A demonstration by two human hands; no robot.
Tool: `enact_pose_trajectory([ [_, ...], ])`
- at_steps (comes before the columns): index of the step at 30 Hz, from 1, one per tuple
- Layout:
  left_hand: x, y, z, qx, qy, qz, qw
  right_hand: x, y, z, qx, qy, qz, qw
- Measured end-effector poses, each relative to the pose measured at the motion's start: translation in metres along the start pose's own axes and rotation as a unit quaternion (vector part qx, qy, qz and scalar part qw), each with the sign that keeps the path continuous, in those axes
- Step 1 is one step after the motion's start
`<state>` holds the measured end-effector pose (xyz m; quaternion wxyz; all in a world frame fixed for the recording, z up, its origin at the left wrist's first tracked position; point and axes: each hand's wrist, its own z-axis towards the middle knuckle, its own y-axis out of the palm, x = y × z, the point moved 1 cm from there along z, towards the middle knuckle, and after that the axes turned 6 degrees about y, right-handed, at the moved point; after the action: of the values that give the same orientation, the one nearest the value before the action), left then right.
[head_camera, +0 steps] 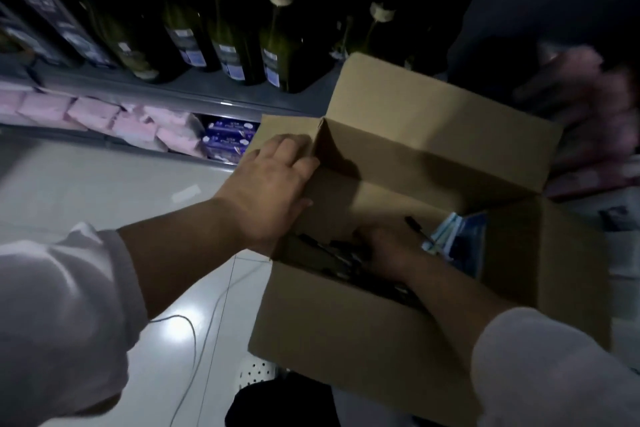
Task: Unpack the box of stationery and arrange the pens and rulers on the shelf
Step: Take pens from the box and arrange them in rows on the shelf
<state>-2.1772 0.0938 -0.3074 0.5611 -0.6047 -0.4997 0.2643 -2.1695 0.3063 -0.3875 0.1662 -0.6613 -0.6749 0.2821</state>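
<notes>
The box point(363, 333) is plain brown cardboard and stands open in front of you, with its far flap upright and its side flaps folded outward. At the bottom lies a loose heap of pens point(332, 250), slim and dark, crossing one another at all angles; one sticks up just beyond your right hand point(384, 250).

That hand is down inside the box, right on the heap. Its fingers are buried among the pens and in shadow, so I cannot tell whether they grip any or only touch them. Just to the right of them, against the box's right wall, stands a bundle of blue-and-white packets point(457, 236); what is in them is not clear.

Your left hand point(273, 184) lies flat on the left flap at the box's far left corner. Its fingers point(294, 149) are straight and spread and hold nothing, and the thumb reaches over the rim toward the inside.

Beyond your left fingers is the shelf point(194, 90), its upper level filled with a row of tall dark bottles point(228, 31) with pale caps. Below that, pink packs point(97, 111) are stacked, with blue cartons point(230, 139) beside them, close to your left fingertips. The raised far flap stands between your right hand and the shelf.

Past the box's right corner there is a pinkish smear, too blurred to name. Under your left arm is the pale glossy floor point(104, 184), with a thin cable point(204, 340) running across it. Both your sleeves are white and pushed up.
</notes>
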Motion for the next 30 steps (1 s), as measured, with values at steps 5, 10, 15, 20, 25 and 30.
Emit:
enact_pose_trajectory([
  [5, -0.002, 0.015, 0.008, 0.026, -0.007, -0.039, 0.999, 0.002, 0.003, 0.023, -0.028, -0.015, -0.078, 0.996],
  [10, -0.004, 0.016, 0.009, 0.031, -0.013, -0.050, 0.998, -0.007, 0.010, 0.032, -0.107, -0.023, -0.111, 0.988],
  [15, -0.002, 0.016, 0.010, 0.030, -0.014, -0.046, 0.998, -0.006, 0.013, 0.030, -0.152, -0.023, -0.107, 0.982],
  [20, -0.003, 0.017, 0.009, 0.037, -0.012, -0.050, 0.998, -0.004, 0.011, 0.026, -0.181, -0.015, -0.082, 0.980],
  [25, -0.004, 0.019, 0.011, 0.050, -0.004, -0.057, 0.997, 0.002, 0.013, 0.025, -0.200, 0.007, -0.064, 0.978],
  [30, -0.005, 0.020, 0.009, 0.057, 0.002, -0.066, 0.996, 0.006, 0.009, 0.020, -0.179, -0.004, -0.027, 0.983],
])
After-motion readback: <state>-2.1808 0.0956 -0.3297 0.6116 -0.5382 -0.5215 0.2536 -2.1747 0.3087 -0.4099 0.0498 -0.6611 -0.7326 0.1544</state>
